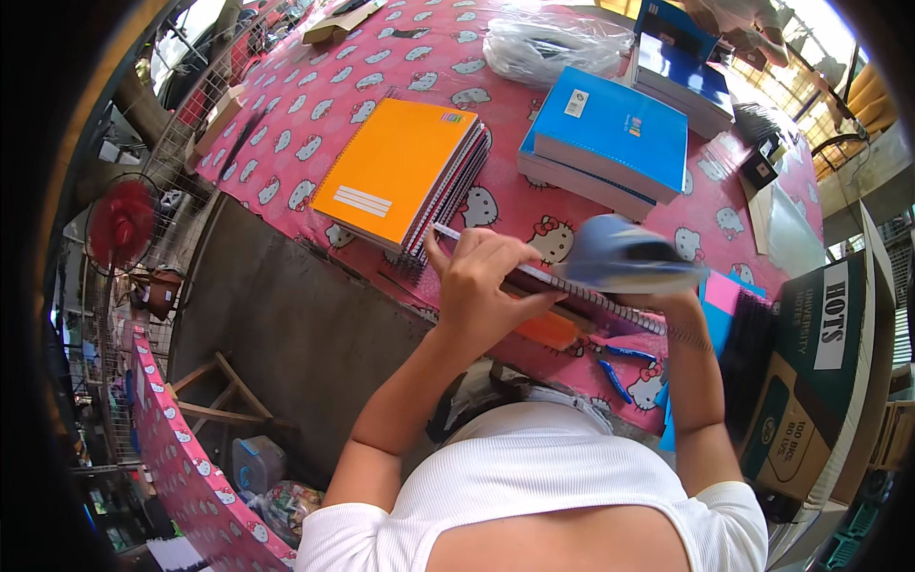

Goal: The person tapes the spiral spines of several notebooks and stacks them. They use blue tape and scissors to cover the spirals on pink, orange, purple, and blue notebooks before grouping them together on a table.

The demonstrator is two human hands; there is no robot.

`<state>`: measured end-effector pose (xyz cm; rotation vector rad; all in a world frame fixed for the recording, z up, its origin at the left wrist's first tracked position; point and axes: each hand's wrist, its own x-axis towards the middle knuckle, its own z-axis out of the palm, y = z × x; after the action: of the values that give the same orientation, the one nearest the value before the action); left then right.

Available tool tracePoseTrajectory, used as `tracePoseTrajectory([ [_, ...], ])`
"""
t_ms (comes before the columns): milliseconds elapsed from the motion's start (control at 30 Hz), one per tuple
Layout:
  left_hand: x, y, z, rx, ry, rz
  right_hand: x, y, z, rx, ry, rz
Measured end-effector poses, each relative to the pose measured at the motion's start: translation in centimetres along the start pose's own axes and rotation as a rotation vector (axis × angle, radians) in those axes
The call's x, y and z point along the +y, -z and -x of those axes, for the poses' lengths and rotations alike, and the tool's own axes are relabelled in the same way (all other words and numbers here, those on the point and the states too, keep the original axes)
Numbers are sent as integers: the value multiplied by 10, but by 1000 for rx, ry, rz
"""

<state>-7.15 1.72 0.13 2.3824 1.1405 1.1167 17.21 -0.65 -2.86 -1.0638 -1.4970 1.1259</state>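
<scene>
1. Two hands were engaged around a spiral-bound notebook [602,307], which was held before the torso at the near side of the pink table [286,105], its coiled edge turned upward.
2. The notebook was gripped near its left end by the left hand [481,286], with the thumb set apart from the curled fingers.
3. The right hand [660,299] was partly hidden behind a blurred blue-and-white object [624,253]; what that object was, and whether it was held, could not be told.
4. A steady left grip was judged the key to good handling, since twisting could have been passed along the coil; light pressure on the wire seemed best.
5. Blue-handled pliers [621,367] and a partly hidden orange object [548,329] were seen close below the notebook, so snagging was judged a risk and some lift seemed advisable.
6. An orange-topped notebook stack [396,172] was placed just beyond the left hand, and blue books [610,133] farther off; bumping the nearer stack was best avoided.
</scene>
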Motion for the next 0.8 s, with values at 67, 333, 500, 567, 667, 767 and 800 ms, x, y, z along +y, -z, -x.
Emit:
tracePoseTrajectory([
  [67, -3, 3, -2, 25, -7, -35, -2, 0, -21, -81, -208, 428],
  [333, -24, 15, 0, 79, -33, -40, -2, -6, -44, -92, -220, 522],
  [500, -30, 14, -1, 163, 75, 62, 3, -6, -50, -162, 65, 558],
  [567, -36, 12, 1, 179, 114, 162, -3, -7, -56, -129, -139, 474],
  [667, -38, 9, 7, 168, 144, 184, -11, -19, -49, -150, 8, 213],
  [767, -47, 11, 1, 154, 74, 163, -2, -19, -65, -144, -104, 629],
  [800, -47, 13, 0, 166, 58, 203, 1, -16, -70, -116, -107, 714],
])
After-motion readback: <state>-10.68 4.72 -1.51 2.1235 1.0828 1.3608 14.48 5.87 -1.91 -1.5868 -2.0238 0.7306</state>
